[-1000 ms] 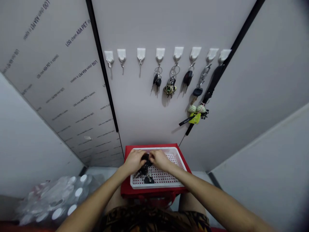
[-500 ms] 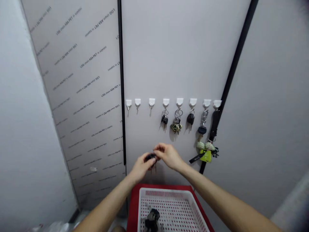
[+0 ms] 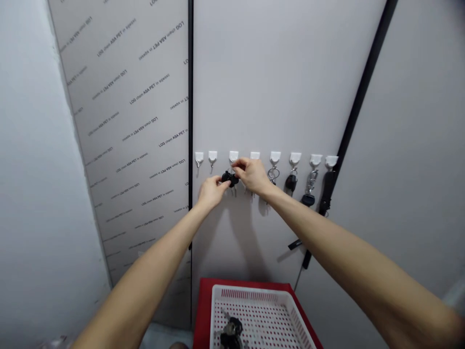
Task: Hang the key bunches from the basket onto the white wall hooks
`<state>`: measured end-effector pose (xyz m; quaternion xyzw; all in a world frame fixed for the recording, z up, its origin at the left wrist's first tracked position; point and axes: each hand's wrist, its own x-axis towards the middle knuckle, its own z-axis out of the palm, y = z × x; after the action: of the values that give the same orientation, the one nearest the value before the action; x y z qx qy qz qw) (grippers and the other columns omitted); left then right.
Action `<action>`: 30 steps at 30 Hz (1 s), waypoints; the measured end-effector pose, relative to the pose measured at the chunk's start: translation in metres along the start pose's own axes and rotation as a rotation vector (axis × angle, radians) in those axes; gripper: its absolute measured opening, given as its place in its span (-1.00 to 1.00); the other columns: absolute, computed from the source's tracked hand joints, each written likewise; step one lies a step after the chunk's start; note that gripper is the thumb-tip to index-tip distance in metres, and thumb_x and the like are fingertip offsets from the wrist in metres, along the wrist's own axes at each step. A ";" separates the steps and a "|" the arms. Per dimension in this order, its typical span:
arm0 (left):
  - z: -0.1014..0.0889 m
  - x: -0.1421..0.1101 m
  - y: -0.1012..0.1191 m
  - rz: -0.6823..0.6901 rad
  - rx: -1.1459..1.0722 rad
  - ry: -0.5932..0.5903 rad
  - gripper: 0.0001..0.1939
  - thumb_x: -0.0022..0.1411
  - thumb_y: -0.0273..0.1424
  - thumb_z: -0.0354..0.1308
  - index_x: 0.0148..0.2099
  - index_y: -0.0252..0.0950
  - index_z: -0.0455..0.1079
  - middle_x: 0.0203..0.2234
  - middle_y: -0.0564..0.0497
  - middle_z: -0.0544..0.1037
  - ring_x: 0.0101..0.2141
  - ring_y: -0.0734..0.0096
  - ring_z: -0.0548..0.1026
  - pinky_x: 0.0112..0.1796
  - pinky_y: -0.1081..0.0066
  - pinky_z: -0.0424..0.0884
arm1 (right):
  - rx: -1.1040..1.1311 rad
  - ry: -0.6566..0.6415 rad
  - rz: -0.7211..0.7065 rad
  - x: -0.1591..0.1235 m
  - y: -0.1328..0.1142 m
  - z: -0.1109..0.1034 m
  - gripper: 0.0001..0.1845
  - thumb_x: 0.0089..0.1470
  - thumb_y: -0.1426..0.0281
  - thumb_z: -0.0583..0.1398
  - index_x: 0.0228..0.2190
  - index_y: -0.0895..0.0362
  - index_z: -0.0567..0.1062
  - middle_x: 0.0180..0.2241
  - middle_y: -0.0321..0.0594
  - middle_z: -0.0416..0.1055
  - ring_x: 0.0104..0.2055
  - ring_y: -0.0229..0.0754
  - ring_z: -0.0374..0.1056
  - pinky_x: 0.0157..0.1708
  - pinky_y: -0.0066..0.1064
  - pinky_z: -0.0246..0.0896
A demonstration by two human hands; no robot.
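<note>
A bunch of black-headed keys (image 3: 229, 179) is up at the wall, just below the third white hook (image 3: 234, 156) from the left. My left hand (image 3: 211, 192) pinches the black key heads from the left, and metal blades point down beneath them. At the top of the bunch, my right hand (image 3: 252, 174) has its thumb and fingertips closed together close under that hook. Its fingers hide the key ring, so I cannot tell whether the ring is on the hook. More keys (image 3: 231, 332) lie in the white plastic basket (image 3: 254, 290) below.
Two bare hooks (image 3: 212, 157) are on the left. To the right hang several key sets, among them a black car key (image 3: 290, 182) and a key on a metal chain (image 3: 308, 198). The basket stands on a red box (image 3: 204, 295) against the wall.
Both hands have risen from the basket to hook height, carrying the bunch of keys. The view has tilted upward, and my right forearm now covers part of the hanging keys.
</note>
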<state>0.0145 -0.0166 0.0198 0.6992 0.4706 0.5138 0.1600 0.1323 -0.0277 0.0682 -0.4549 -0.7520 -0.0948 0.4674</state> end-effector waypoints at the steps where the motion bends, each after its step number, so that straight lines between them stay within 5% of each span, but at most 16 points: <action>1: 0.001 0.003 0.002 -0.003 0.003 0.006 -0.75 -0.11 -0.25 -0.04 -0.45 -0.32 0.32 -0.75 0.11 0.28 -0.66 0.57 0.23 -0.60 0.55 0.09 | -0.005 0.007 0.017 0.003 0.000 0.000 -0.83 -0.21 0.52 0.03 -0.49 0.21 0.38 -0.53 -0.25 0.37 -0.54 -0.38 0.25 -0.45 -0.52 0.15; 10: 0.008 0.020 0.003 -0.057 0.041 0.028 -0.78 -0.09 -0.28 -0.03 -0.47 -0.32 0.34 -0.69 0.06 0.37 -0.60 0.53 0.31 -0.55 0.55 0.15 | -0.101 -0.041 0.198 0.022 0.007 0.008 -0.77 -0.21 0.57 -0.01 -0.46 0.27 0.39 -0.59 -0.24 0.34 -0.49 -0.33 0.25 -0.39 -0.49 0.12; 14: 0.012 0.003 -0.016 -0.074 0.059 -0.042 -0.75 -0.08 -0.30 -0.05 -0.38 -0.34 0.33 -0.69 0.07 0.35 -0.63 0.55 0.29 -0.56 0.55 0.16 | -0.124 0.024 0.128 0.002 0.010 0.006 -0.74 -0.21 0.57 -0.02 -0.42 0.25 0.38 -0.49 -0.22 0.34 -0.44 -0.33 0.24 -0.33 -0.48 0.09; 16: 0.016 -0.020 -0.032 -0.082 0.047 -0.115 -0.73 -0.08 -0.32 -0.06 -0.33 -0.35 0.30 -0.68 0.08 0.34 -0.64 0.56 0.28 -0.57 0.55 0.16 | -0.136 0.072 0.067 -0.024 0.014 0.008 -0.74 -0.21 0.54 -0.01 -0.40 0.23 0.37 -0.43 -0.22 0.32 -0.44 -0.34 0.22 -0.33 -0.48 0.08; 18: 0.023 -0.053 -0.052 -0.087 0.041 -0.229 -0.73 -0.07 -0.34 -0.06 -0.30 -0.36 0.29 -0.68 0.09 0.32 -0.65 0.57 0.27 -0.57 0.56 0.16 | -0.122 -0.018 0.029 -0.064 0.021 0.016 -0.75 -0.21 0.52 -0.01 -0.40 0.23 0.36 -0.43 -0.22 0.30 -0.46 -0.35 0.20 -0.36 -0.50 0.08; 23: 0.043 -0.151 -0.098 -0.086 0.173 -0.564 -0.76 -0.07 -0.38 -0.08 -0.32 -0.32 0.30 -0.64 0.08 0.35 -0.59 0.54 0.27 -0.54 0.54 0.14 | -0.013 -0.703 0.095 -0.200 0.040 0.055 -0.79 -0.24 0.52 0.02 -0.46 0.24 0.39 -0.50 -0.19 0.31 -0.48 -0.32 0.19 -0.44 -0.51 0.08; 25: 0.049 -0.178 -0.109 -0.074 0.238 -0.651 -0.78 -0.08 -0.40 -0.07 -0.32 -0.29 0.30 -0.60 0.07 0.38 -0.54 0.51 0.29 -0.50 0.53 0.15 | 0.030 -0.872 0.137 -0.244 0.043 0.068 -0.78 -0.26 0.51 0.04 -0.45 0.22 0.39 -0.48 -0.19 0.32 -0.46 -0.31 0.20 -0.43 -0.51 0.08; 30: 0.056 -0.201 -0.114 0.069 0.362 -0.666 -0.79 -0.06 -0.46 -0.08 -0.32 -0.27 0.29 -0.44 0.01 0.40 -0.38 0.41 0.28 -0.36 0.46 0.15 | 0.042 -0.922 0.085 -0.285 0.043 0.082 -0.71 -0.29 0.51 0.07 -0.38 0.17 0.36 -0.40 -0.19 0.29 -0.33 -0.26 0.17 -0.31 -0.49 0.04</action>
<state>0.0007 -0.1092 -0.1986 0.8602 0.4523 0.1721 0.1609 0.1570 -0.1265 -0.2135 -0.4704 -0.8639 0.1520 0.0968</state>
